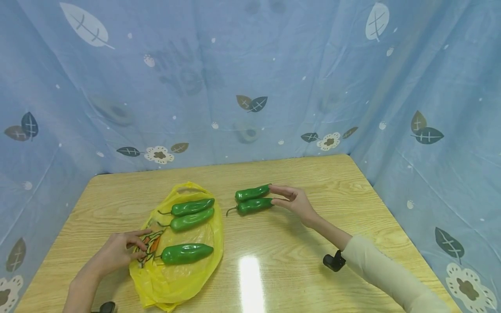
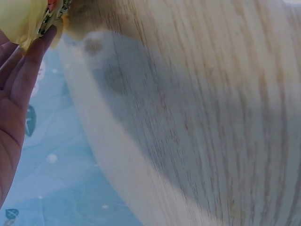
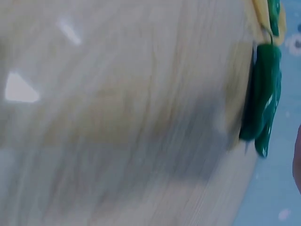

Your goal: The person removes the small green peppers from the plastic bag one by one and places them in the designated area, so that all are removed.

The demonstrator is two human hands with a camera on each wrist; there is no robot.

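Observation:
Two green chili peppers [image 1: 254,205] lie side by side on the wooden table. My right hand [image 1: 295,203] is at their right ends, thumb and fingers spread apart, fingertips right at the pepper tips. In the right wrist view, the peppers [image 3: 264,96] show at the right, with only a sliver of the hand [image 3: 297,162] at the edge. A yellow plastic bag [image 1: 213,269] lies flat to the left, with three more green chili peppers [image 1: 187,253] on it. My left hand [image 1: 121,250] rests at the bag's printed left side, its fingers [image 2: 33,66] extended against the plastic.
The table [image 1: 297,269] ends at a blue patterned curtain [image 1: 219,87] at the back and sides. Light glares off the table near the front middle. Black wrist devices [image 1: 334,261] are by both forearms.

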